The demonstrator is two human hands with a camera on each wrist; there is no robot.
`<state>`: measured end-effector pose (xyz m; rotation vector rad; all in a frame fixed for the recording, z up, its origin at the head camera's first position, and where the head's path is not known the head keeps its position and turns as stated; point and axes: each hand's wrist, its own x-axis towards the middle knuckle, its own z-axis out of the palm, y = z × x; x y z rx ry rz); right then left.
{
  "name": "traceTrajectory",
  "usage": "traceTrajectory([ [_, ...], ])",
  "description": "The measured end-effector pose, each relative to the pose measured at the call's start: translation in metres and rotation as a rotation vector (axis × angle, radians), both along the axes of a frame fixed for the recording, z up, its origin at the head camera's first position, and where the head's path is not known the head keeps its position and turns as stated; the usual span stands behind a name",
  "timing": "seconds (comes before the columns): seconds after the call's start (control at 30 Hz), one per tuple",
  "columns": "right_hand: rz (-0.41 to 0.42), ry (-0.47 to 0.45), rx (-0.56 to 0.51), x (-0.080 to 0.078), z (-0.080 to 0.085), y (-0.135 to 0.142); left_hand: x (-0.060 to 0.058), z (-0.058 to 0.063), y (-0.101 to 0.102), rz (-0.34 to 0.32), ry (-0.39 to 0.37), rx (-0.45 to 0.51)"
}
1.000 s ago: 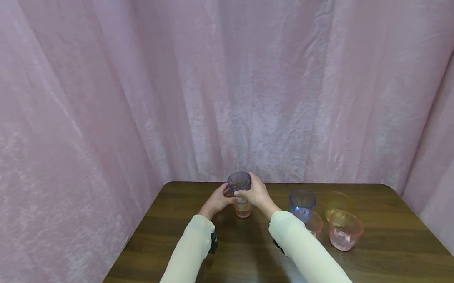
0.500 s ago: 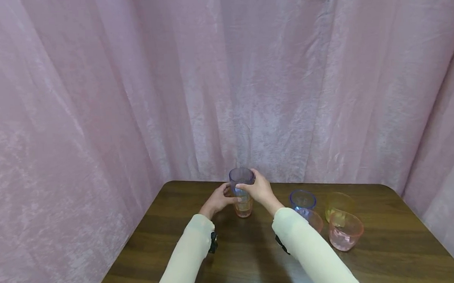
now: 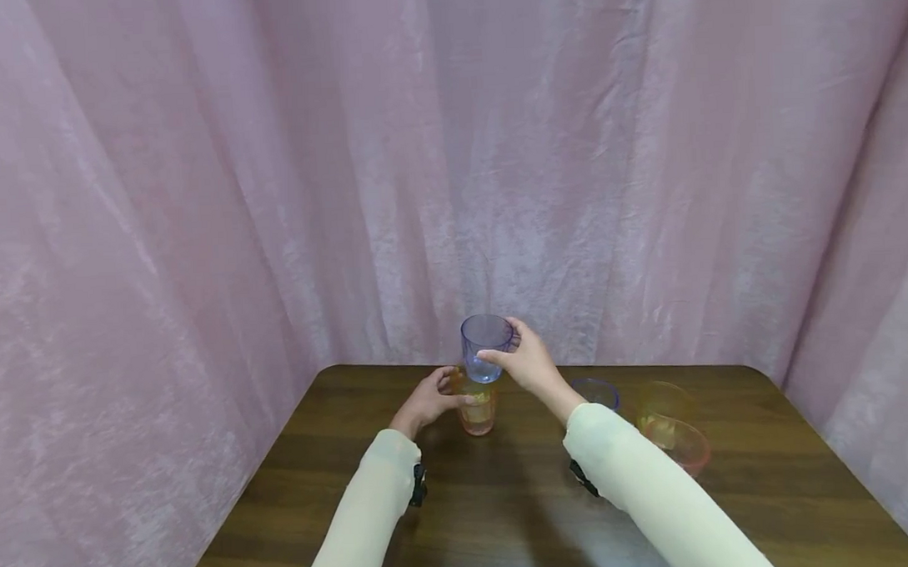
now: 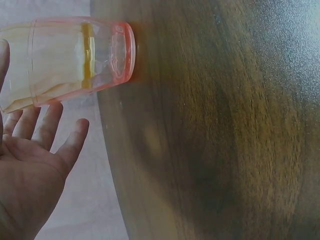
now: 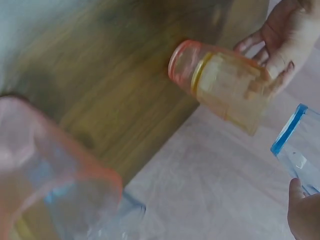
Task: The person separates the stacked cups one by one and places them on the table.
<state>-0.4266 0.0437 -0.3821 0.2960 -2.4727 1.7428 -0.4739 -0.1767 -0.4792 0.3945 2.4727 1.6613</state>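
Note:
In the head view my right hand [image 3: 532, 362] grips a clear blue cup [image 3: 488, 349] by its side, raised above a nested pair of cups. That pair is a yellow cup [image 5: 232, 87] set inside a pink cup [image 4: 102, 55], which stands upright on the table. My left hand [image 3: 428, 401] is round the upper part of the pair, thumb in front and fingers on the far side. In the right wrist view the blue cup's base is clear of the yellow cup. The left wrist view cuts off the pair's upper end.
Right of the hands stand another blue cup [image 3: 596, 393], a yellow cup [image 3: 664, 403] and a pink cup [image 3: 688, 452], partly behind the right sleeve [image 3: 648, 477]. The wooden table [image 3: 462, 525] ends at a pink curtain [image 3: 556, 188].
My right hand has lifted the blue cup up and out of the yellow cup. The left hand stays round the lower pair. The right sleeve now covers more of the cups at the right.

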Motion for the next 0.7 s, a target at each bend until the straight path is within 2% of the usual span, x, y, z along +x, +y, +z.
traceTrajectory([
  [0.2, 0.025, -0.012, 0.020, 0.014, 0.016, 0.025, -0.002, -0.001, 0.000, -0.011, 0.005, 0.024],
  [0.37, 0.013, -0.022, 0.022, 0.021, 0.025, 0.041, -0.006, -0.003, -0.002, 0.003, 0.003, -0.004],
  [0.57, 0.027, -0.031, 0.006, 0.032, 0.029, 0.057, -0.007, -0.003, -0.004, 0.005, 0.002, 0.003],
  [0.7, 0.036, -0.034, 0.032, 0.041, 0.030, 0.068, -0.009, -0.004, -0.004, 0.006, 0.001, -0.003],
])
